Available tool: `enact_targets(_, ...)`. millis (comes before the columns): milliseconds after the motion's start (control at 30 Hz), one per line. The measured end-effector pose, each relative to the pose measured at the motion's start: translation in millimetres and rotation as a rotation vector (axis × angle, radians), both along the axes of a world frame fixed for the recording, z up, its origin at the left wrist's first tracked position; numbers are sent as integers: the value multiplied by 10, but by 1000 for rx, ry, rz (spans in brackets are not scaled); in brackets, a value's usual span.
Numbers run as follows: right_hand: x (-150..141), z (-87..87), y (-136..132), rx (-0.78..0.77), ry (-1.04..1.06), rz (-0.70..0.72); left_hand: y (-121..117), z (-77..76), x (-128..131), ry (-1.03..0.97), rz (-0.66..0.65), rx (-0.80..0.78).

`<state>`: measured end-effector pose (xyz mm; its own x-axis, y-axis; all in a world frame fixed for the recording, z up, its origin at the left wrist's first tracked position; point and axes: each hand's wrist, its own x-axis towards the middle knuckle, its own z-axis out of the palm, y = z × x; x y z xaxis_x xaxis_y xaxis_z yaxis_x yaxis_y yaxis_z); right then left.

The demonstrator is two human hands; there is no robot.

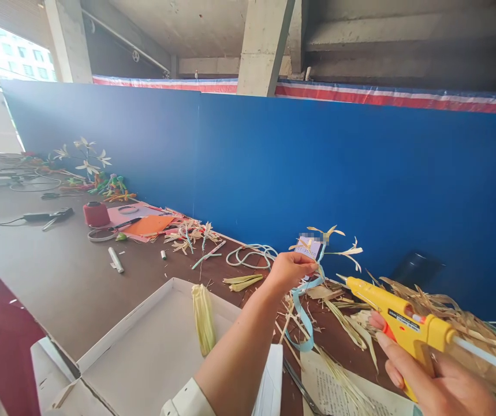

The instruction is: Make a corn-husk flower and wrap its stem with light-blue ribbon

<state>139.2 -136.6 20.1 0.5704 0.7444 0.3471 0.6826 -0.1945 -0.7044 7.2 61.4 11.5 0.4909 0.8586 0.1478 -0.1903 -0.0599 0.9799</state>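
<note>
My left hand [293, 267] pinches the stem of a corn-husk flower spray [326, 249], which has pale petals and is partly wrapped in light blue ribbon. A loose length of the blue ribbon [303, 323] curls down from there to the table. In my right hand [425, 367] is a yellow hot glue gun [403, 323], with a white glue stick [481, 352] coming out of its back. The gun's nozzle points left at the stem, a short way apart from it. My left fingers hide part of the stem.
A shallow white box [135, 346] stands at the table's near edge, with a husk bundle [203, 320] in it. Dry husks [442, 306] pile up at right. Scissors [302, 387] lie by a printed sheet [338, 375]. A blue partition [248, 167] borders the table's back.
</note>
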Motion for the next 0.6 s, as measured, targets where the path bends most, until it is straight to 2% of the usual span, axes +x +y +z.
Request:
enact_targets(133,-59,58,61,-27,84,29,-11,22,-16,-24,-28,18)
enact_targets(300,-169,170,95,17,-57,-2,-14,15,-3,-31,-20,40)
enact_targets(433,-192,163,130,61,-149,8,-23,25,-8,-42,-20,70)
enact_targets(600,-214,146,160,64,-164,45,-45,56,-21,-55,-28,73)
